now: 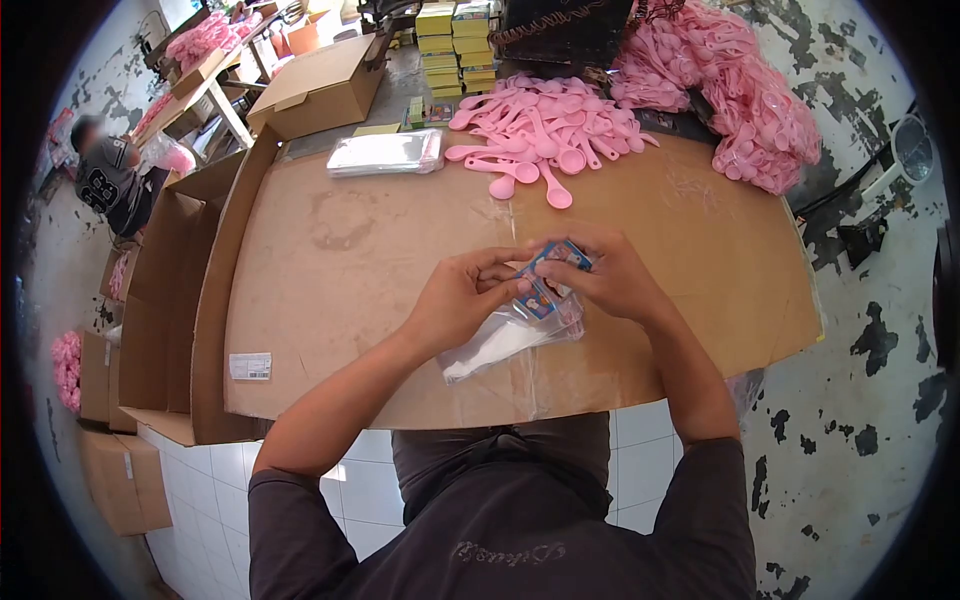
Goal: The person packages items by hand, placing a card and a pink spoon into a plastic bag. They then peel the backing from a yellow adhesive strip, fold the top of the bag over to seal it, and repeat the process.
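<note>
Over the middle of the cardboard-covered table (330,290), a small blue printed card (543,302) is between my two hands. My left hand (455,298) pinches its left edge with thumb and fingers. Across the card's upper right part lies the thumb of my right hand (608,272), its fingers curled behind. Just below the card, clear plastic bags (490,348) lie on the cardboard, partly under my hands. Farther back is a heap of pink measuring spoons (560,125), with a stack of clear plastic bags (385,153) to its left.
Bagged pink spoons (765,140) are piled at the back right. An open cardboard box (160,300) stands along the left edge. Behind are a closed carton (315,85) and stacks of yellow-edged cards (437,50). Another person (112,185) sits at far left.
</note>
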The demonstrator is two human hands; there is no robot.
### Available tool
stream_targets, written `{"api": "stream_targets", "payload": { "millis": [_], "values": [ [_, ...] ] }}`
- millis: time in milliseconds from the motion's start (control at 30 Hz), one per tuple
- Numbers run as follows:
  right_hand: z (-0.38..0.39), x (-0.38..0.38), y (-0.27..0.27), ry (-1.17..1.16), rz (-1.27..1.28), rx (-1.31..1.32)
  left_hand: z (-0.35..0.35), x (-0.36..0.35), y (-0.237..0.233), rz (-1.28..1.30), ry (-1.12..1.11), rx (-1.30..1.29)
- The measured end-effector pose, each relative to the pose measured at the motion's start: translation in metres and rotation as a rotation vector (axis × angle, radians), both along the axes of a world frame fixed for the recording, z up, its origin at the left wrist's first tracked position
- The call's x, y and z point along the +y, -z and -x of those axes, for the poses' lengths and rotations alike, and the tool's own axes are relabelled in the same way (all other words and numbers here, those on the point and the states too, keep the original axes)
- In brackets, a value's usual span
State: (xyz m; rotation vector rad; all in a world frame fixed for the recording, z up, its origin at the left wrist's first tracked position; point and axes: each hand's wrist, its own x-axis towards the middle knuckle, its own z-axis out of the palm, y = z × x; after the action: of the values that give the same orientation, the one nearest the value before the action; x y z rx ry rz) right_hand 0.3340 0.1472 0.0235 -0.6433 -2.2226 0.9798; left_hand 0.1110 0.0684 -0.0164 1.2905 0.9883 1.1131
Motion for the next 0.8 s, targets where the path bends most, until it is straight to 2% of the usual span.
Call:
{"api": "stream_targets", "payload": {
  "millis": [67,167,367,467,533,567,667,767,800],
  "values": [
    [0.006,-0.007,0.003,0.122,0.073,0.053,0.001,0.001,0.0,0.006,-0.027,-0.016],
    [0.004,0.005,0.012,0.166,0.317,0.329,0.004,0.004,-0.004,0.024,-0.092,-0.061],
    [0.01,-0.001,0.019,0.137,0.29,0.272,-0.001,0.003,0.001,-0.007,-0.089,-0.198],
    [0.01,0.003,0.011,-0.054,-0.077,0.011,0.005,0.002,-0.003,0.048,-0.091,-0.162],
    [0.006,0.027,0.017,-0.039,0.0,-0.009,0.008,0.005,0.006,0.022,-0.118,-0.04],
    [0.006,0.041,0.021,-0.029,0.04,-0.018,0.008,0.006,0.006,0.023,-0.118,-0.068],
    [0.017,0.076,0.023,0.27,-0.245,-0.079,0.004,0.005,0.006,0.037,-0.106,-0.117],
    [0.015,0.101,0.045,0.271,-0.529,-0.329,0.006,0.006,0.006,0.043,-0.098,-0.096],
    [0.016,0.1,0.04,0.292,-0.467,-0.414,0.007,0.005,0.007,0.036,-0.095,-0.091]
  ]
}}
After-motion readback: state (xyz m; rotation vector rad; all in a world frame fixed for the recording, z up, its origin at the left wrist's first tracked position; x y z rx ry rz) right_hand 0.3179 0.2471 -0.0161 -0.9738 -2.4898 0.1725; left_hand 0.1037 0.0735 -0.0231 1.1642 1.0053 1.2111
